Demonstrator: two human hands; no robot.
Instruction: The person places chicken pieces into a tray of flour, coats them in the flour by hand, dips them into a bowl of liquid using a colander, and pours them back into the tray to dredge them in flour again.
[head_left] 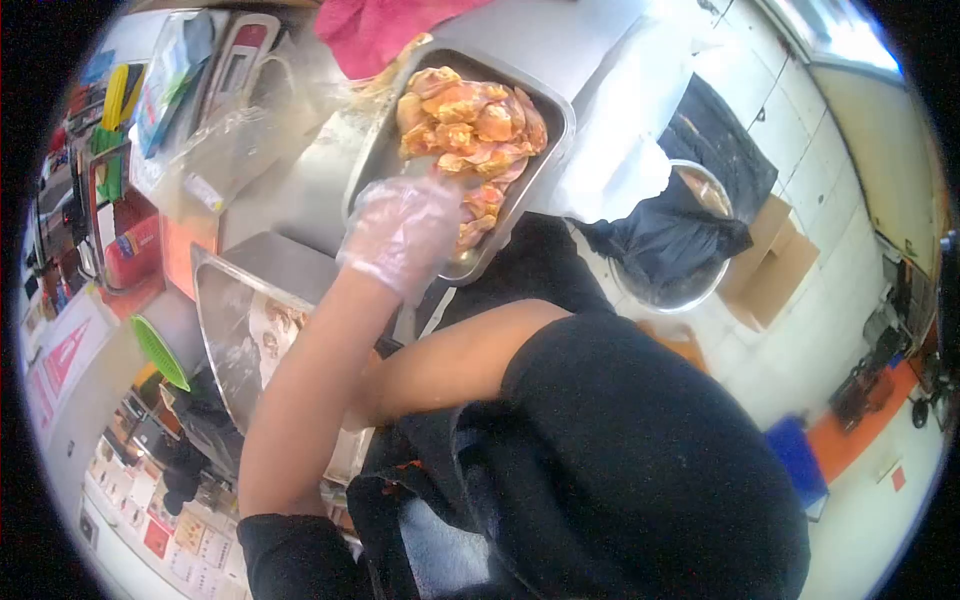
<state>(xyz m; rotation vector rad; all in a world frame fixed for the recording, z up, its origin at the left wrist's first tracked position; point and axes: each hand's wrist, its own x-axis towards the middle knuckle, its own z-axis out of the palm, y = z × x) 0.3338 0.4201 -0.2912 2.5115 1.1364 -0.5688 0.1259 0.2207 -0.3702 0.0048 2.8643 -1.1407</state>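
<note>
My left hand (405, 235), in a clear plastic glove, reaches over the near left side of a metal tray (568, 118). Raw, orange-coated chicken pieces (480, 120) fill much of that tray. The fingertips are at the chicken, but blur hides whether they grip a piece. My right forearm passes beneath the left one toward a second metal pan (215, 290). White powder, seemingly flour, smears this pan's inside, and something whitish with brown spots lies in it. The left forearm covers my right hand, so its fingers do not show.
A pink cloth (385, 30) lies behind the chicken tray. Clear plastic bags (240, 155) and a white-and-red device (240, 60) are at the left. White plastic sheeting (620, 150) hangs at the right, near a black-bag-lined metal bowl (680, 300) and a cardboard box (775, 265) on the tiled floor.
</note>
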